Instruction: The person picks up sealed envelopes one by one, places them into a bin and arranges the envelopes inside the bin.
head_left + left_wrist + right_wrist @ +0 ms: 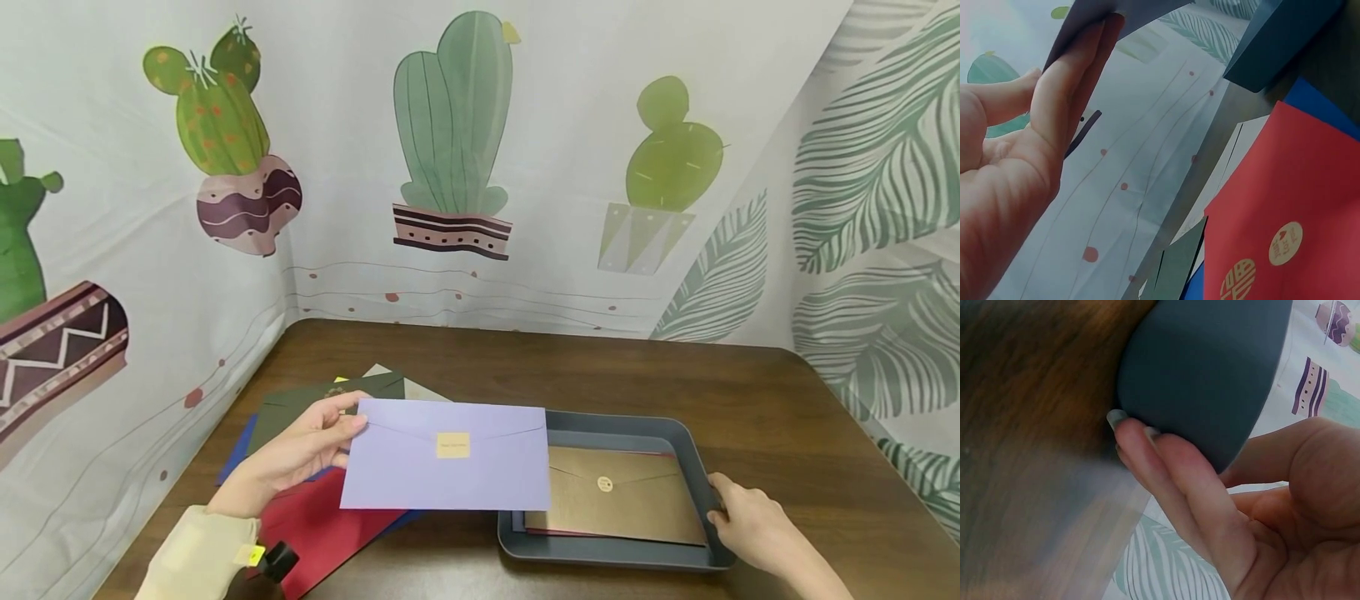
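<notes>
My left hand (311, 446) pinches the left edge of a lavender envelope (495, 475) with a small cream sticker on its flap. It is held up over the table, overlapping the left part of a dark grey tray (525, 550) in the head view. At the tray's right side, my right hand (753, 521) grips the wall; in the right wrist view its fingers (1179, 469) lie along the outside and the thumb goes behind the rim. Inside the tray lies a gold envelope (637, 508) with a round sticker, on top of others whose edges show.
Left of the tray, loose envelopes overlap: a red envelope (330, 525), a dark green envelope (285, 408), a blue envelope (236, 454) and a whitish envelope (423, 390). The brown wooden table (600, 367) meets a cactus-print cloth (555, 283) at its back and left.
</notes>
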A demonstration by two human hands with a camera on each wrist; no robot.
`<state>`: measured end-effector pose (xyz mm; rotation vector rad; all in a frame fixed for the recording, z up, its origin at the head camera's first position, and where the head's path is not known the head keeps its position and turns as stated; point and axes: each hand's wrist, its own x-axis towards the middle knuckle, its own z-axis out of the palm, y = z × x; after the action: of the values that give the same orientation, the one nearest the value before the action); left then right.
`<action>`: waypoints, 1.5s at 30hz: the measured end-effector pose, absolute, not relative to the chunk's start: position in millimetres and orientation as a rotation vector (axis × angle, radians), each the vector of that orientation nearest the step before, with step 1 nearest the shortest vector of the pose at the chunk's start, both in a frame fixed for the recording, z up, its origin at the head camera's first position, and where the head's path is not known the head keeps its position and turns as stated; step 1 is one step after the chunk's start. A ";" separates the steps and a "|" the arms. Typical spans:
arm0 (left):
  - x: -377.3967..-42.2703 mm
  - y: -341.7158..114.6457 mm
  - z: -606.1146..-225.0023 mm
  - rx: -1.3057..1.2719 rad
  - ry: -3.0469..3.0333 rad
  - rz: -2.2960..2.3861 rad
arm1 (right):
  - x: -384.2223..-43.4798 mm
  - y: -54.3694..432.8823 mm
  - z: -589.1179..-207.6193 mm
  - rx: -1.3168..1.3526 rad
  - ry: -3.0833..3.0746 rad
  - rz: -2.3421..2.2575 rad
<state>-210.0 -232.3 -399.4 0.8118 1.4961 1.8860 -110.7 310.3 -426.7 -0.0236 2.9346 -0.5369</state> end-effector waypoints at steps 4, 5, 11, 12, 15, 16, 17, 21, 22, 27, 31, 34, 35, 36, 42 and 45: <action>-208.0 -227.4 -399.6 0.813 1.467 1.886 | -110.1 310.4 -427.1 -0.024 2.935 -0.534; -207.6 -226.2 -400.1 0.820 1.457 1.887 | -109.9 310.4 -427.3 -0.025 2.936 -0.534; -206.7 -218.7 -404.9 0.834 1.407 1.890 | -109.8 310.5 -428.3 -0.031 2.944 -0.531; -206.7 -217.6 -405.6 0.835 1.401 1.887 | -109.9 310.5 -428.3 -0.032 2.942 -0.531; -206.4 -214.7 -407.6 0.829 1.390 1.876 | -110.5 310.5 -428.5 -0.031 2.932 -0.539; -206.2 -213.8 -408.2 0.824 1.387 1.875 | -110.5 310.5 -428.6 -0.031 2.931 -0.539; -206.1 -213.2 -409.0 0.828 1.384 1.871 | -110.4 310.5 -428.6 -0.032 2.932 -0.539; -205.8 -209.8 -413.0 0.829 1.359 1.875 | -110.3 310.5 -428.8 -0.035 2.946 -0.521; -205.8 -208.9 -413.9 0.836 1.347 1.877 | -110.4 310.5 -428.8 -0.035 2.945 -0.518; -204.7 -204.0 -415.5 0.822 1.307 1.885 | -110.7 311.0 -429.5 -0.030 2.911 -0.528; -204.9 -201.4 -415.3 0.776 1.328 1.889 | -111.0 311.3 -429.5 -0.031 2.911 -0.534; -205.5 -199.9 -416.0 0.738 1.360 1.891 | -111.6 311.3 -428.9 -0.034 2.927 -0.533; -205.6 -199.5 -416.3 0.728 1.368 1.893 | -111.7 311.4 -428.9 -0.036 2.932 -0.529; -205.5 -198.9 -416.5 0.719 1.375 1.893 | -111.9 311.6 -428.9 -0.039 2.936 -0.526; -206.0 -193.5 -416.8 0.720 1.352 1.901 | -112.2 312.5 -429.4 -0.042 2.945 -0.520; -206.4 -189.7 -417.6 0.708 1.337 1.900 | -112.0 312.4 -429.6 -0.037 2.939 -0.535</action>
<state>-206.4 -189.7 -417.6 0.7084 1.3373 1.9001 -112.0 312.4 -429.6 -0.0370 2.9389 -0.5352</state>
